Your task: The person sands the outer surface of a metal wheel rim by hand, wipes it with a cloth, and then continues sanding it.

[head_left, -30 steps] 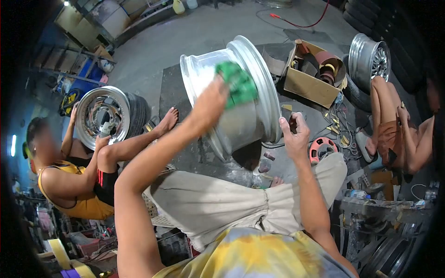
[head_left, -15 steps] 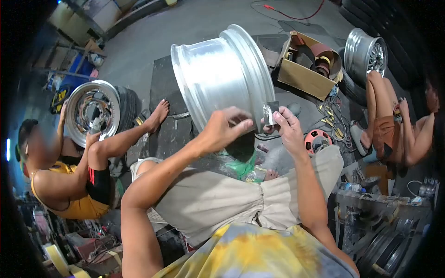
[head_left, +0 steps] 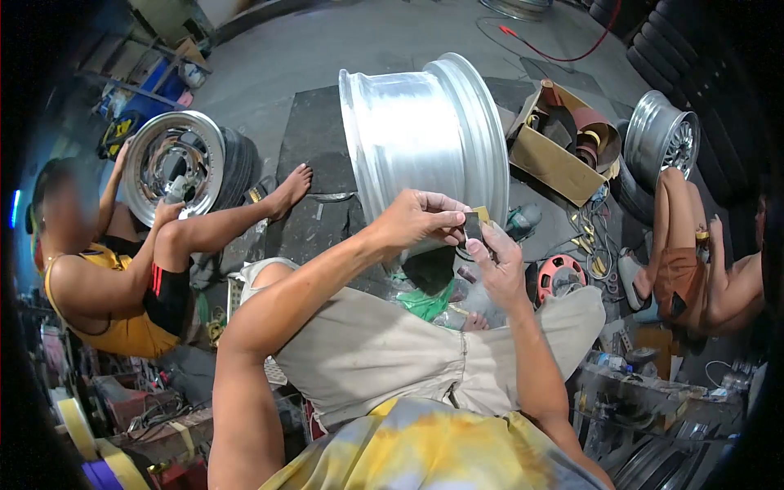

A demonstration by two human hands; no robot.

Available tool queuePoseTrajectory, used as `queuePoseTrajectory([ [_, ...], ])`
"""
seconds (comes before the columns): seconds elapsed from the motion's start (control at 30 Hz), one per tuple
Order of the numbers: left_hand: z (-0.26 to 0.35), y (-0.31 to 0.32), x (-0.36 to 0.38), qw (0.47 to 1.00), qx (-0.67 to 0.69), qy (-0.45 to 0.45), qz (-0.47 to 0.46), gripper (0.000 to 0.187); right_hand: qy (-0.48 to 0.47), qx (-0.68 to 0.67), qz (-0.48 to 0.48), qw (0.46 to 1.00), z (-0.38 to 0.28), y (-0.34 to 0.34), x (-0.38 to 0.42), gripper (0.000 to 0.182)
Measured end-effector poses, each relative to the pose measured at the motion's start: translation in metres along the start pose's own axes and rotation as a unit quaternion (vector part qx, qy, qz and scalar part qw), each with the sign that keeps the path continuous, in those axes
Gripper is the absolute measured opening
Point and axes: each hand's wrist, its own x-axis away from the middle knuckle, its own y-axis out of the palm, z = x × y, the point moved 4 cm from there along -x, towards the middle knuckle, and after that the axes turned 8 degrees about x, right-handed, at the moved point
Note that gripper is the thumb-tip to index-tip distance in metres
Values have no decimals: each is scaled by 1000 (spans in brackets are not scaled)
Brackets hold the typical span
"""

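A large silver wheel barrel [head_left: 408,122] lies on its side in front of my knees. Just over its near right edge, my left hand [head_left: 420,220] pinches the left side of a small dark piece of what looks like sandpaper [head_left: 473,226]. At the piece's right side is my right hand [head_left: 496,260], thumb and fingers closed on it. A yellowish-brown face of the piece shows at its upper right. Both hands are dusty with grey powder.
A cardboard box [head_left: 555,163] of abrasive rolls stands right of the barrel. A co-worker at left holds a tool at a wheel [head_left: 175,167]; another person sits at right by a chrome wheel [head_left: 661,135]. A red reel [head_left: 561,278] and cables lie near my right knee.
My left hand has moved right and now grips the dark piece, which only my right hand held before. The piece has turned, showing its yellowish side. The view has shifted slightly.
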Motion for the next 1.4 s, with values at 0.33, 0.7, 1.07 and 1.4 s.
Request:
queuePoseTrajectory([
  [0.33,36,-1,8,818,-529,203,104,34,-71,101,93,988,-3,4,0,26],
  [0.7,67,-41,-16,450,-809,250,283,47,-23,115,92,989,13,7,-2,31],
  [1.07,129,-204,-92,783,-356,124,494,65,-163,314,117,928,-16,25,-49,38],
  [1.4,95,-146,-42,860,-211,123,448,58,-232,392,107,884,-32,54,-73,39],
])
